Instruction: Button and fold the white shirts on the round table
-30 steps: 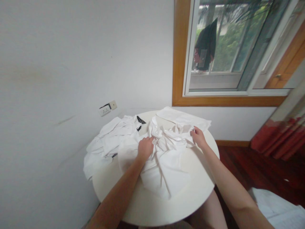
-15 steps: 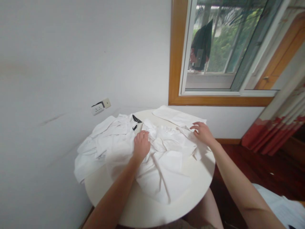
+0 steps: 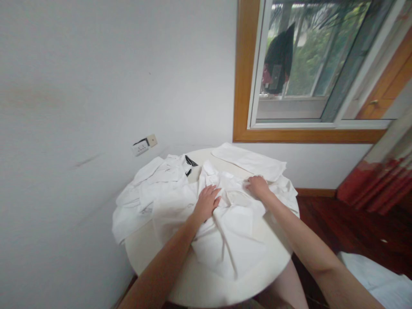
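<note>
A white shirt [image 3: 231, 234] lies spread on the round white table [image 3: 206, 283]. My left hand [image 3: 207, 201] rests flat on it, fingers stretched out, near the collar. My right hand [image 3: 256, 186] lies palm down on the shirt's upper right part, fingers extended toward the left. Neither hand holds anything. A pile of white garments [image 3: 151, 191] with a black label lies on the table's left side, and a folded white cloth [image 3: 249, 161] sits at the far edge.
The table stands against a white wall with a socket [image 3: 144, 146]. A wood-framed window [image 3: 309, 73] is at the back right, red curtain [image 3: 380, 180] beside it. Dark wooden floor and a white sheet [image 3: 376, 279] lie at the right.
My right hand let go of the bunched fabric and came down flat on the shirt. My left hand opened and pressed flat. The shirt lies smoother now.
</note>
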{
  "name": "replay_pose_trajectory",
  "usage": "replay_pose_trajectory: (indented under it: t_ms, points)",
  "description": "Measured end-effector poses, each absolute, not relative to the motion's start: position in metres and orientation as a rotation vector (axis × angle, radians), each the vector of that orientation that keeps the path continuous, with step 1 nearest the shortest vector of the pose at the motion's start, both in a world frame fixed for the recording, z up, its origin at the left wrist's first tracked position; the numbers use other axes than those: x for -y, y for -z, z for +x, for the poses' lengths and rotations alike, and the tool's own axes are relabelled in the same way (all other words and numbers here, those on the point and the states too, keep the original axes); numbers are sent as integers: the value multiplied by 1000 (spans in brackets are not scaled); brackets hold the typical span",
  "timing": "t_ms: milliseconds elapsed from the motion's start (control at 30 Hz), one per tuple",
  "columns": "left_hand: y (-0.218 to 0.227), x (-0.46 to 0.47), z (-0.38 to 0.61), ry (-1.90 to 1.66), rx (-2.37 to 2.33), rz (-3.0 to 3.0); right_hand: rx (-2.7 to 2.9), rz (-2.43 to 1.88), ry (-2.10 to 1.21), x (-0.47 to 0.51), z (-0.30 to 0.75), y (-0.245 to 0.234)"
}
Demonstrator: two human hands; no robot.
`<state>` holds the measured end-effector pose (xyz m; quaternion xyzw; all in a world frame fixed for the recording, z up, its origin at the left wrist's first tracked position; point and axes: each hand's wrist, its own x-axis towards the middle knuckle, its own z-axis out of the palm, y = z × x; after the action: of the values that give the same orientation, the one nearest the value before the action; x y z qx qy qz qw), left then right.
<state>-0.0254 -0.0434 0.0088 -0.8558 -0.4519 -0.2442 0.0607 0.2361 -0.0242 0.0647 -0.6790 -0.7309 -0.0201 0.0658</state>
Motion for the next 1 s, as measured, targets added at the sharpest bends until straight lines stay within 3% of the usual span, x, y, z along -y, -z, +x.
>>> replay_pose_trajectory:
  t_ms: [333, 533, 667, 900, 1000]
  points:
    - [-12, 46, -23, 709, 1407, -2574, 1980, -1866, 168, 27, 240, -84]
    - [-32, 51, -24, 614, 1549, -2467, 2200, -1852, -149, 28, 238, -52]
    - [-44, 46, -34, 679, 1533, -2440, 2172, -1803, -172, 28, 245, -44]
    - [-49, 34, -59, 778, 1748, -2366, 1917, -1716, -128, 42, 262, -74]
    - [-42, 29, -62, 965, 1850, -2271, 2025, -1470, -339, 56, 266, -87]
